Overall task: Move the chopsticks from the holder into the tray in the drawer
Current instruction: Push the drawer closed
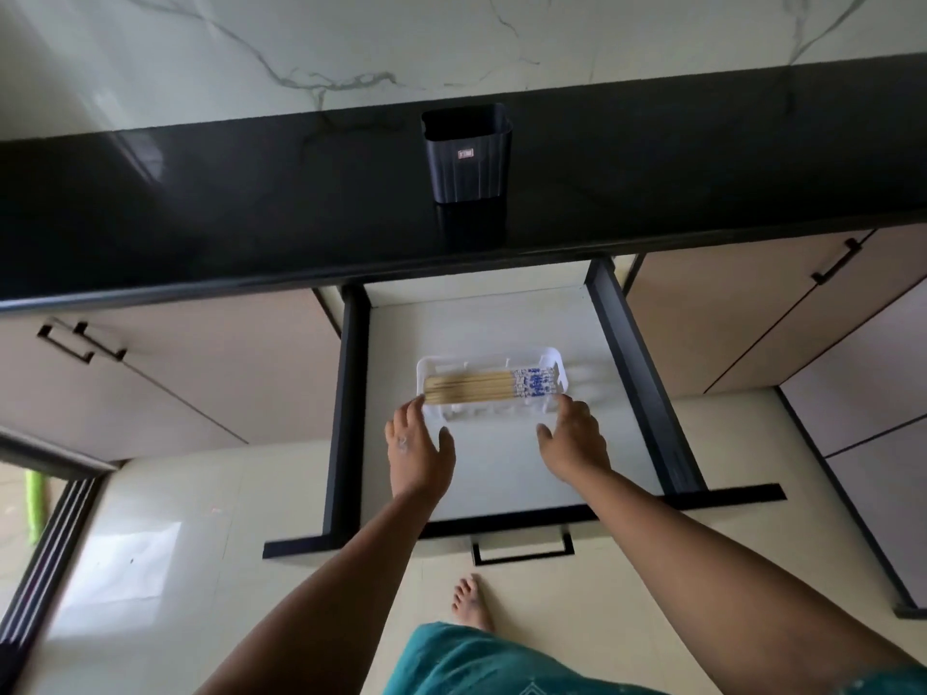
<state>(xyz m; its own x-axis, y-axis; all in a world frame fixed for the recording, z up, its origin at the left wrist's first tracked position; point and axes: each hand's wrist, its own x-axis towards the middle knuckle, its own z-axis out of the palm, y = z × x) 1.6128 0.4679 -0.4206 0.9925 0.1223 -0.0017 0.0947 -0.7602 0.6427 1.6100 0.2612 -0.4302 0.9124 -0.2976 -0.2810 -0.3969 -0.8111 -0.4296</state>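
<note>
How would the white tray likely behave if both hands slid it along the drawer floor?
The white tray looks thin and shallow, so it is probably light and should slide easily on the smooth drawer floor. The chopsticks lie loose inside it, so a quick shove might shift or roll them. The left hand and right hand flank it, which should limit twisting.

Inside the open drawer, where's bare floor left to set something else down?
Bare drawer floor lies between the tray and the front panel, and behind the tray toward the back wall. A narrower strip runs along the right wall. It's crowded only at the tray, full of chopsticks, flanked by left hand and right hand.
</note>
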